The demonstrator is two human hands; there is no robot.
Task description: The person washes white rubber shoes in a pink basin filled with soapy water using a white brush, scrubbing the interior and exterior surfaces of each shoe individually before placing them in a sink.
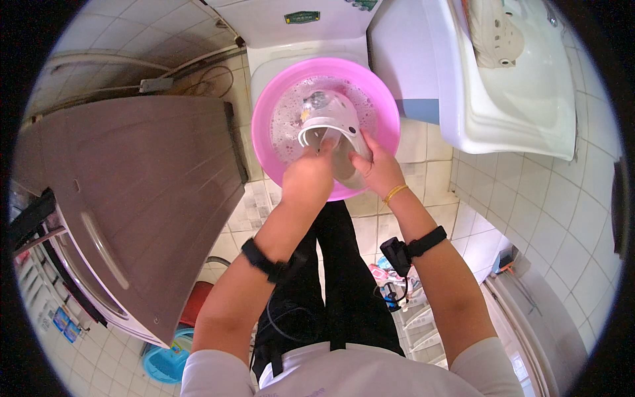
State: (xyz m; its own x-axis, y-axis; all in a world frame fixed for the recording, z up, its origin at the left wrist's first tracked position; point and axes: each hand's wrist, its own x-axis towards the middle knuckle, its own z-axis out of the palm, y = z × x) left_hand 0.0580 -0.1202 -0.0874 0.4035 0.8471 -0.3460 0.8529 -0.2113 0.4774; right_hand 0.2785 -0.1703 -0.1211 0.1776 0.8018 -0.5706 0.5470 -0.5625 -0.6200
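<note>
A white foam clog (333, 119) with decorative charms on its toe is tilted over a pink plastic basin (261, 134), its opening towards me. My right hand (378, 166) grips the clog's right side, thumb at the inside edge and fingers along the outside. At the opening, my left hand (308, 173) is curled and blurred, its fingertips reaching inside. Between those fingers shows a small pale object (331, 135), too blurred to identify. Foamy, bubbly water (285, 124) lies in the basin around the clog.
The basin rests on a closed white toilet lid (258, 74). To the right, another pale clog (498, 37) lies in a white washbasin (526, 99). A brown-grey appliance or cabinet (139, 164) stands at left. Behind me are a blue basin (166, 364) and a white rack (419, 317).
</note>
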